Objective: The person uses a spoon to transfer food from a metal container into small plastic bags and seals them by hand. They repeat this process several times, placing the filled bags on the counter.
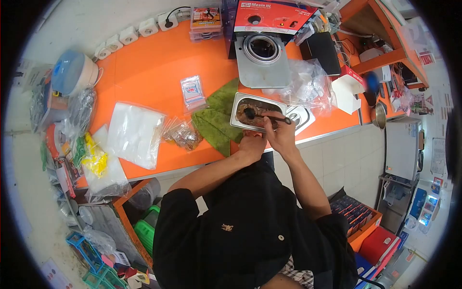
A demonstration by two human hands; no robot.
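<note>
Orange counter (154, 67), green cloth (216, 120), silver tray (237, 115).

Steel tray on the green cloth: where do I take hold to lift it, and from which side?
Probably grip the steel tray by the out-turned rim of its left short end, coming from the left over the green cloth; the left hand and the right hand, holding a black tool, crowd the near edge.

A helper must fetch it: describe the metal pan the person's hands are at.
On the orange counter, find the grey machine at the back. Right in front of it, on a green cloth, sits the steel pan: the only shiny rectangular container, holding brown contents and a black tool.
</note>
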